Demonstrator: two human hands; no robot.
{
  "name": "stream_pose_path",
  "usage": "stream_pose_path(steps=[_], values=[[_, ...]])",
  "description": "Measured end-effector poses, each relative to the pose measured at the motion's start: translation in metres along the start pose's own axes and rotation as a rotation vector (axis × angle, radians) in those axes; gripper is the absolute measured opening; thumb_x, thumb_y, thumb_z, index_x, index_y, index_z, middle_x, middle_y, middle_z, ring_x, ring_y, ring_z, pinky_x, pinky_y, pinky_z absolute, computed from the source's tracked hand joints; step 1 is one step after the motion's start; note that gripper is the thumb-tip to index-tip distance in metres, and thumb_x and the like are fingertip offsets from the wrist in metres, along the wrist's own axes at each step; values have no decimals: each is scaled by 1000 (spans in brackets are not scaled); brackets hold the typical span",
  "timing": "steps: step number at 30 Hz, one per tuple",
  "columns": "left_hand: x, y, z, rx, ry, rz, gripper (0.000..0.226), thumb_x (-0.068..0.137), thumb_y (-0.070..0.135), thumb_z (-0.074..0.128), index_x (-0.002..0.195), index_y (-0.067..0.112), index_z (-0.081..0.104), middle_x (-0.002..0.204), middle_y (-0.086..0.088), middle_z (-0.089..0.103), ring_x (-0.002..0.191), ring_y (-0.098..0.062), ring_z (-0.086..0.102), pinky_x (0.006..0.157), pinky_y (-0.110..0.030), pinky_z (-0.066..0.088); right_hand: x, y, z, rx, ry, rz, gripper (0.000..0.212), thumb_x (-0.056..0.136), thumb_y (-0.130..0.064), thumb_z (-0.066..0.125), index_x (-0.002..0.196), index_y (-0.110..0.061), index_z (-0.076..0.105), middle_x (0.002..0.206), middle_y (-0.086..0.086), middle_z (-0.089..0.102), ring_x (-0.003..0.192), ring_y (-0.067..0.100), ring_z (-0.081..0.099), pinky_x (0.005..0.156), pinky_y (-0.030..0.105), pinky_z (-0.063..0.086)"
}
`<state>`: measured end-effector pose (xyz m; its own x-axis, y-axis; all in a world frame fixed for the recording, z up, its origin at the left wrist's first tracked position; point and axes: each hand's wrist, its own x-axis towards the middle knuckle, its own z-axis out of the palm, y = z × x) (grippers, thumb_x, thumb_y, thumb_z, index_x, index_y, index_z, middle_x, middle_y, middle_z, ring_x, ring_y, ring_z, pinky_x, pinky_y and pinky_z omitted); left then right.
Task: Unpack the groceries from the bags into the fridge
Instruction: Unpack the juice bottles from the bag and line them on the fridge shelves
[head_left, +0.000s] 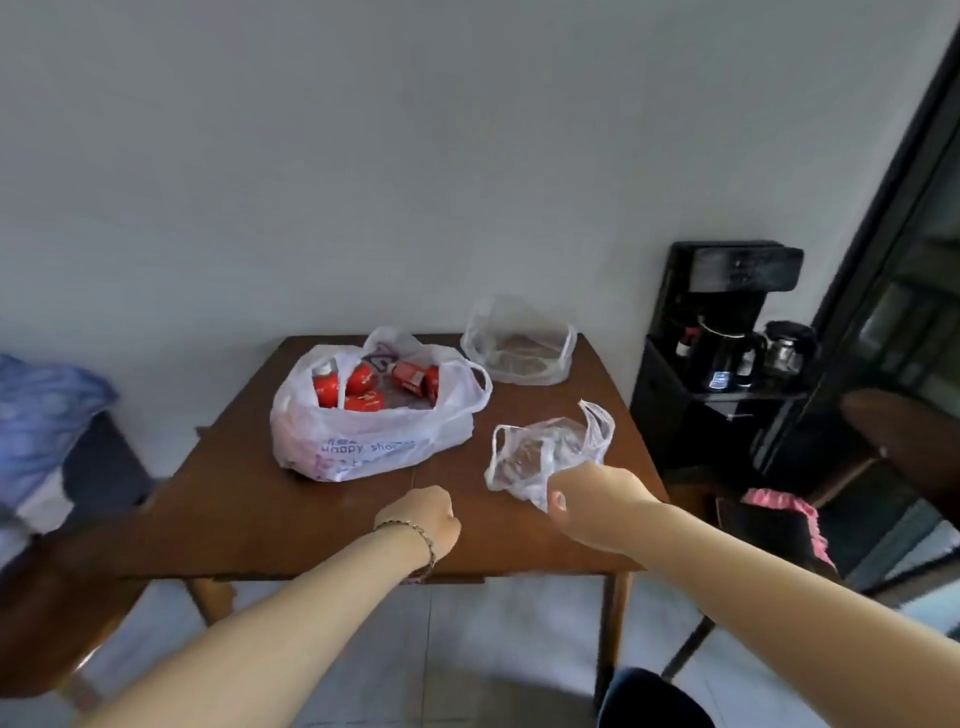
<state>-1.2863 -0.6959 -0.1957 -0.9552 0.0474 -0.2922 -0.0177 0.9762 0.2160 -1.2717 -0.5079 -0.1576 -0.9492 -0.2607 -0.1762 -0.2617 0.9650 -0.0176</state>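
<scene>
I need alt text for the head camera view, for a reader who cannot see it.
Over a wooden table, the right hand grips a small clear bag and the left hand is a fist. A white bag nearby holds red packages.

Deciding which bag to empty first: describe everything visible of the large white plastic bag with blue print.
The large white plastic bag sits slumped on the brown wooden table, mouth open upward, handles splayed. Thin, translucent, crumpled film with blue lettering on its front. Red packaged items lie inside. The left hand is short of it; the right hand grips the small clear plastic bag beside it.
</scene>
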Motion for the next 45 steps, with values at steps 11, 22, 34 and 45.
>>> stream_pose_path(steps=[11, 22, 34, 45], values=[[166, -91, -33, -182, 165, -124, 24, 97, 20, 35, 103, 19, 59, 112, -1, 63, 105, -21, 58, 90, -32, 46, 235, -27, 5, 82, -67, -72, 27, 94, -21, 36, 104, -15, 61, 96, 2, 64, 81, 21, 58, 68, 29, 44], [362, -198, -53, -12, -85, 46, 33, 95, 13, 39, 125, 9, 50, 131, -9, 49, 119, -25, 50, 97, -32, 39, 408, -74, 47, 190, -126, 140, 27, 96, -24, 37, 105, -20, 62, 83, -2, 63, 76, 15, 49, 72, 23, 43], [447, -291, -27, 273, -435, -74, 35, 92, 37, 40, 121, 19, 47, 127, -3, 48, 118, -26, 47, 102, -39, 37, 511, -143, 94, 299, -183, -78, 38, 91, -15, 48, 129, -18, 46, 135, -1, 40, 126, 22, 39, 101, 34, 37], [445, -298, -28, 337, -511, -45, 63, 86, 18, 58, 140, 19, 27, 140, -5, 35, 127, -30, 42, 104, -41, 37, 584, -209, 130, 13, -293, -196, 76, 80, -19, 69, 141, -24, 25, 141, 11, 32, 130, 34, 33, 110, 52, 23]])
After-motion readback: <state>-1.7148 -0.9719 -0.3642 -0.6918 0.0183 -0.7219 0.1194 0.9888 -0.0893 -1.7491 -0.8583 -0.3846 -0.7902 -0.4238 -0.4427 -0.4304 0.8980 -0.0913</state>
